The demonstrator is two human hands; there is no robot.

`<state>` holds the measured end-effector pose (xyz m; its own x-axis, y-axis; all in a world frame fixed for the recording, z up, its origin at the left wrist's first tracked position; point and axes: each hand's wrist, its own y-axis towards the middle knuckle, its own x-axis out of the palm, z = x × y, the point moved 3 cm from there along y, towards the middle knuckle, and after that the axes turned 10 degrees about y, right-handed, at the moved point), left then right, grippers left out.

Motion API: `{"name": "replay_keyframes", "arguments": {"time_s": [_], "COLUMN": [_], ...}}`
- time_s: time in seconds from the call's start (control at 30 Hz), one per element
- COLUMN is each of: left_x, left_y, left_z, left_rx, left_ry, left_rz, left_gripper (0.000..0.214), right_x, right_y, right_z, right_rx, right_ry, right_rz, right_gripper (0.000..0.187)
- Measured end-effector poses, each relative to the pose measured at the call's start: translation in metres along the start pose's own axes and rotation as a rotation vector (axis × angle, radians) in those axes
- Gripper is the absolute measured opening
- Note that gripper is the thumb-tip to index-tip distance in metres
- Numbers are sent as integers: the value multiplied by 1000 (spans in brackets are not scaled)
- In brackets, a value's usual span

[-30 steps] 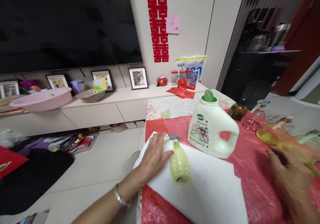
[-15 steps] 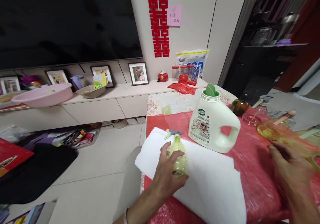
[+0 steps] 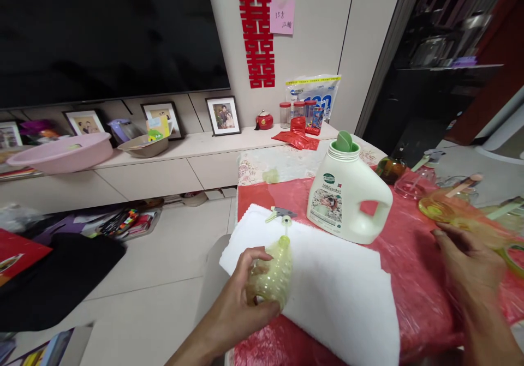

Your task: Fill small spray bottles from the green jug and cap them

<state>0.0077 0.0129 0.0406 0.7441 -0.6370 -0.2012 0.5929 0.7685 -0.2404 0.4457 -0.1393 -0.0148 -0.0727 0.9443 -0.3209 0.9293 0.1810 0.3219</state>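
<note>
My left hand [image 3: 241, 300] is closed around a small ribbed pale-green spray bottle [image 3: 272, 268], lifted a little over the near left part of a white towel [image 3: 335, 295]. The bottle's nozzle points away from me. The towel lies on a red plastic sheet [image 3: 409, 257] covering the table. A white detergent jug with a green cap [image 3: 347, 191] stands just beyond the towel. My right hand [image 3: 466, 268] hovers over the red sheet at the right, fingers loosely spread, holding nothing, and it is somewhat blurred.
Yellow and pink glass dishes with spoons [image 3: 442, 202] and a brown bottle [image 3: 388, 169] sit at the table's right. A low cabinet [image 3: 164, 164] along the wall holds a pink basin [image 3: 61, 153], photo frames and jars. Clutter lies on the floor [image 3: 123, 224] at the left.
My left hand went from resting flat on the towel to gripping the spray bottle, then drew it toward me and raised it. The right hand stayed about where it was.
</note>
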Motion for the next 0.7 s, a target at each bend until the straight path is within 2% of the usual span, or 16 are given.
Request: {"name": "replay_keyframes", "arguments": {"time_s": [0.17,0.27,0.4,0.47,0.53,0.63,0.7], "left_x": [-9,-9,-9,-8,0,30,54], "left_y": [-27,-38,-39,-35,-28,-10,8], "left_z": [3,2,2,5,9,13,11], "left_rx": [-34,41,145,168,210,285,317], "left_ry": [-144,-167,-159,-147,-144,-187,-295], "left_rz": [-110,-112,-82,-87,-161,-330,-295], "left_gripper": [48,39,31,36,49,64,65], "right_x": [-1,-2,-1,0,1,2,2], "right_y": [0,-2,-4,-3,-2,2,4], "right_z": [-1,-3,-9,-12,-15,-18,-19], "right_rx": [20,42,53,76,126,207,241], "right_ry": [35,99,343,523,691,864,922], "right_rz": [9,33,60,41,-5,-76,-86], "right_gripper": [57,53,49,47,45,42,38]}}
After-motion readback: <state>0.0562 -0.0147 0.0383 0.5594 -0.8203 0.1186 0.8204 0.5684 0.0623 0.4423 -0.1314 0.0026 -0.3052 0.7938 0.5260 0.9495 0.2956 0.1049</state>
